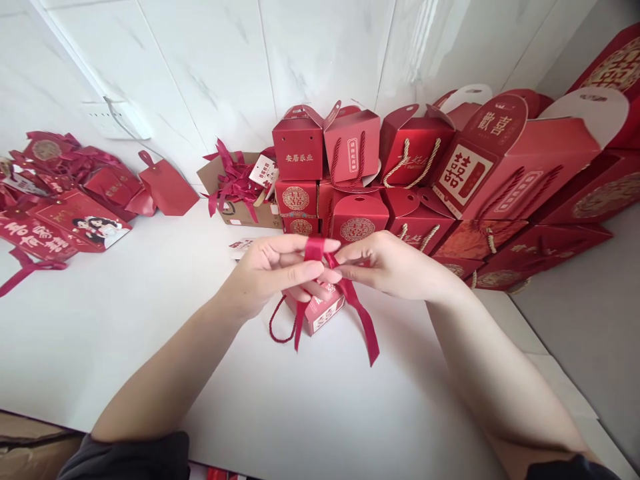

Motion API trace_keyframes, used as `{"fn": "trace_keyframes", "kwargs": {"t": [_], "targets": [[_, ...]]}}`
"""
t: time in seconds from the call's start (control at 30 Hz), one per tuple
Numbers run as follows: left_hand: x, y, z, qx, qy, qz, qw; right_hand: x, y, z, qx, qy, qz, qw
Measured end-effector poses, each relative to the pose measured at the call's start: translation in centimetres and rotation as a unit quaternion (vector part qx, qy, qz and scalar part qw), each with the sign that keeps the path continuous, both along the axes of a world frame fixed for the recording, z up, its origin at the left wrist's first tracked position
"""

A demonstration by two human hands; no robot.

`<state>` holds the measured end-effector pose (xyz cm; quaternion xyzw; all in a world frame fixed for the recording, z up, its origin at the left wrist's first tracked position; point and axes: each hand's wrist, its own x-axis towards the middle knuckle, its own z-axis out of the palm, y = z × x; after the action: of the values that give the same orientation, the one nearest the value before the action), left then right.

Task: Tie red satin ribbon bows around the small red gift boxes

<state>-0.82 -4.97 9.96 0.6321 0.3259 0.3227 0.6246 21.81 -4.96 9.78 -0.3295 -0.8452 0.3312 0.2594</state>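
A dark red satin ribbon (pixel 361 319) is between my two hands, with a loop round the fingers of my left hand (pixel 280 270) and two tails hanging down. My left thumb presses near the loop, its fingers closed on the ribbon. Thumb and forefinger of my right hand (pixel 383 265) pinch the ribbon just right of the loop. Below and behind my hands, a small red gift box (pixel 320 312) rests on the white table, partly hidden by my left hand. A dark red cord handle (pixel 281 339) curves out from its left side.
Stacked red gift boxes (pixel 357 220) line the wall at the back right. An open cardboard box (pixel 263 215) of red ribbons stands behind my hands. Red boxes and ribbons (pixel 75 200) are piled at the left, below a wall socket (pixel 115 121). The white table (pixel 220 393) lies under my arms.
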Motion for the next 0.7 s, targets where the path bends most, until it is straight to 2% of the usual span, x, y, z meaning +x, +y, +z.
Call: {"fn": "trace_keyframes", "kwargs": {"t": [0.1, 0.23, 0.37, 0.47, 0.57, 0.7], "targets": [[0.0, 0.5, 0.0, 0.026, 0.003, 0.031, 0.999, -0.1, 0.1, -0.3, -0.012, -0.022, 0.041, 0.999], [0.1, 1.0, -0.4, 0.076, 0.045, 0.046, 0.995, 0.1, -0.3, 0.0, -0.059, 0.007, 0.092, 0.994], [0.3, 1.0, -0.8, 0.112, 0.085, 0.022, 0.99, 0.5, -0.7, 0.6, -0.167, 0.049, 0.183, 0.968], [0.6, 0.8, -0.9, 0.105, 0.109, -0.004, 0.989, 0.8, -1.0, 0.9, -0.191, 0.1, 0.227, 0.95], [0.9, 0.5, -0.9, 0.071, 0.126, -0.062, 0.988, 1.0, -1.1, 1.0, -0.155, 0.167, 0.224, 0.948], [1.1, 0.1, -0.8, 0.019, 0.153, -0.118, 0.981, 1.0, -1.3, 0.8, -0.11, 0.241, 0.134, 0.955]]}}
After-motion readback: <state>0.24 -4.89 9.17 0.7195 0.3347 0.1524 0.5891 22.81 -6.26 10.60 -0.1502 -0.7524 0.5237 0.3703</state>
